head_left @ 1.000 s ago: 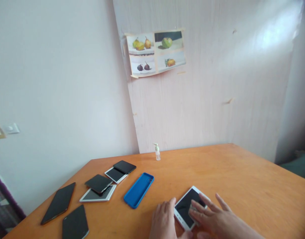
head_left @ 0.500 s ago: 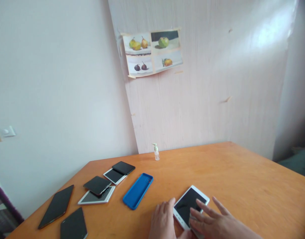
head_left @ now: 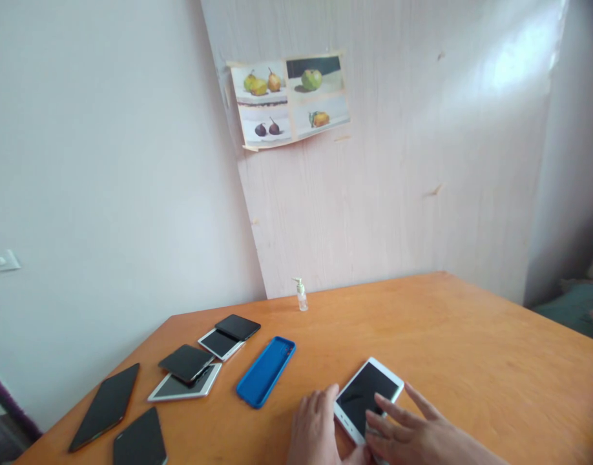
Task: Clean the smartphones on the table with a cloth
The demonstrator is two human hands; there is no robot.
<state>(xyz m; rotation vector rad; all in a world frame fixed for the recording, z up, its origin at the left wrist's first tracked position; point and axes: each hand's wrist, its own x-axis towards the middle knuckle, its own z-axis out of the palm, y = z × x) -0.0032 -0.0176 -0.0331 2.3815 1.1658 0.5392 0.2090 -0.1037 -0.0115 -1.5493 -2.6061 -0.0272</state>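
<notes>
A white smartphone [head_left: 367,394] with a dark screen lies face up and slanted on the table in front of me. My left hand [head_left: 316,429] steadies it at its left side, fingertips against the edge and thumb near the bottom end. Spread fingers of my right hand [head_left: 413,429] lie over the lower right part of the screen. Something pale shows under those fingertips, too hidden to name. To the left of the phone rests a blue phone case [head_left: 266,372], its hollow side up.
Several other phones lie at the left: a black one on a white one [head_left: 184,387], another black phone [head_left: 238,327] overlapping a white one, and dark ones [head_left: 105,407] near the left edge. A small clear pump bottle [head_left: 302,298] stands by the wall on the wooden table [head_left: 471,349].
The view has shifted slightly, so everything sits a little further left. Both hands keep nearly the same place at the white smartphone, with the right fingers still on its screen.
</notes>
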